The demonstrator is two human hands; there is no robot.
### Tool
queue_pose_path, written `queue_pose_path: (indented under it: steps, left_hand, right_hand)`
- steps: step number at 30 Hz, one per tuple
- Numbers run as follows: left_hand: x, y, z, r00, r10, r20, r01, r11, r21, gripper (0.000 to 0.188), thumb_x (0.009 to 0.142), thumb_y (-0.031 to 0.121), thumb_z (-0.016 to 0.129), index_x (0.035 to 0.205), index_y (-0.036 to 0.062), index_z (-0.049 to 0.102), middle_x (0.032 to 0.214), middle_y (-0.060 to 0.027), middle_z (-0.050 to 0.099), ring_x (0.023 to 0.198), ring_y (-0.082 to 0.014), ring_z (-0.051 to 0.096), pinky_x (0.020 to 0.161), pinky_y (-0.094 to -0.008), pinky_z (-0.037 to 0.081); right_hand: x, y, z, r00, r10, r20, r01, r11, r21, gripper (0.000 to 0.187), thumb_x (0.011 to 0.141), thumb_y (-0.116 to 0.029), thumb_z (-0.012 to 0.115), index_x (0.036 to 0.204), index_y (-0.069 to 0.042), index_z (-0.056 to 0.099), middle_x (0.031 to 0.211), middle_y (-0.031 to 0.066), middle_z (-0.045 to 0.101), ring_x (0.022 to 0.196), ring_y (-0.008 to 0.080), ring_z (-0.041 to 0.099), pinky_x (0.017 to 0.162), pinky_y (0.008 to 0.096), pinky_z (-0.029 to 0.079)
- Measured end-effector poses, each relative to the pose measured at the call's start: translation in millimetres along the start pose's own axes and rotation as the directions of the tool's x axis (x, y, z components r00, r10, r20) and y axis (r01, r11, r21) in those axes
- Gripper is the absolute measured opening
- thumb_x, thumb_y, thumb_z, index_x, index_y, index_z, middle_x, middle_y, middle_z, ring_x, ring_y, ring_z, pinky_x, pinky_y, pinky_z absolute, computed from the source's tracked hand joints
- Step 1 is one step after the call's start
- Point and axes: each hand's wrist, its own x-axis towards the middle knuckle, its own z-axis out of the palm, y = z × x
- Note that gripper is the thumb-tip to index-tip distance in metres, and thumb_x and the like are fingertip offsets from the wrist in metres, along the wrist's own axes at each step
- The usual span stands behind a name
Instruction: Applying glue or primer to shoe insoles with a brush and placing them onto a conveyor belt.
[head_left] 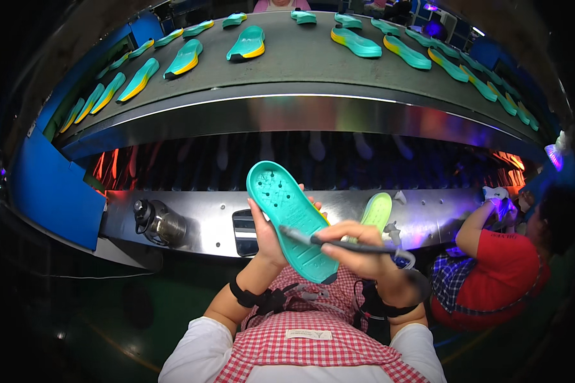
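My left hand is closed around a turquoise shoe sole from below and along its left edge, thumb on the rim. The sole is tilted, inner face up, with small dark holes at its far end, a yellow patch on its right side and a black tip at the near end. My right hand grips a slim black-handled brush. Its grey, blurred tip lies over the middle of the sole; whether it touches cannot be told. A pale yellow-green sole lies on the metal ledge beyond my right hand.
On the metal ledge are a dark-lidded jug at left and a phone-like dark slab. Beyond it runs a conveyor belt with several turquoise-yellow soles. A co-worker in a red shirt works close at right.
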Motion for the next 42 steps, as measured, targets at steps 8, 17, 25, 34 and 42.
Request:
queue_pose_path:
  steps: [8,17,25,34,42]
  left_hand:
    - [-3.7,10.3,4.2,0.996,0.090,0.012,-0.090,0.996,-0.025,0.086,0.076,0.076,0.022,0.124,0.0062,0.041,0.105,-0.0145,0.055,0.096,-0.0296,0.054,0.089,-0.0465,0.042]
    - [8.4,21.3,5.3,0.978,0.183,0.102,-0.181,0.983,-0.033,0.086,0.076,0.074,0.030,0.126,0.0045,0.040,0.115,-0.0147,0.052,0.107,-0.0300,0.050,0.097,-0.0521,0.035]
    - [1.1,33.7,20.3,0.973,0.134,0.186,-0.142,0.989,0.029,0.081,0.076,0.071,0.037,0.123,0.0050,0.043,0.117,-0.0155,0.051,0.108,-0.0303,0.050,0.099,-0.0505,0.034]
    - [-27.6,1.1,34.5,0.994,0.101,0.048,-0.103,0.994,0.042,0.065,0.090,0.052,0.023,0.132,0.0033,0.033,0.129,-0.0200,0.041,0.115,-0.0348,0.045,0.099,-0.0520,0.033]
    - [-14.7,5.6,20.5,0.995,0.074,0.064,-0.077,0.995,0.061,0.063,0.090,0.048,0.026,0.128,-0.0006,0.037,0.122,-0.0220,0.047,0.106,-0.0365,0.052,0.093,-0.0502,0.040]
  right_hand:
    - [-3.8,0.3,-5.7,0.981,-0.192,0.020,0.193,0.978,-0.074,0.021,0.071,0.002,0.067,0.091,0.000,0.064,0.091,0.0117,0.065,0.087,0.0217,0.062,0.079,0.0311,0.047]
    - [-10.0,0.7,-26.0,0.996,-0.086,0.005,0.086,0.996,0.007,0.022,0.068,0.004,0.068,0.090,0.000,0.064,0.090,0.0126,0.064,0.084,0.0224,0.061,0.077,0.0318,0.048]
    - [-12.9,6.0,-23.3,0.993,0.018,0.119,-0.063,0.918,0.392,0.020,0.070,0.003,0.063,0.089,0.002,0.063,0.090,0.0121,0.065,0.107,0.0257,0.052,0.096,0.0396,0.035]
    - [-17.8,6.2,5.5,0.980,0.197,0.015,-0.156,0.725,0.671,0.017,0.078,0.003,0.057,0.095,0.004,0.059,0.099,0.0162,0.060,0.094,0.0228,0.059,0.085,0.0321,0.046]
    - [-7.7,-7.0,-5.7,0.987,-0.120,0.110,0.105,0.985,0.138,0.020,0.073,0.006,0.061,0.093,0.003,0.063,0.093,0.0142,0.063,0.089,0.0200,0.060,0.079,0.0296,0.047]
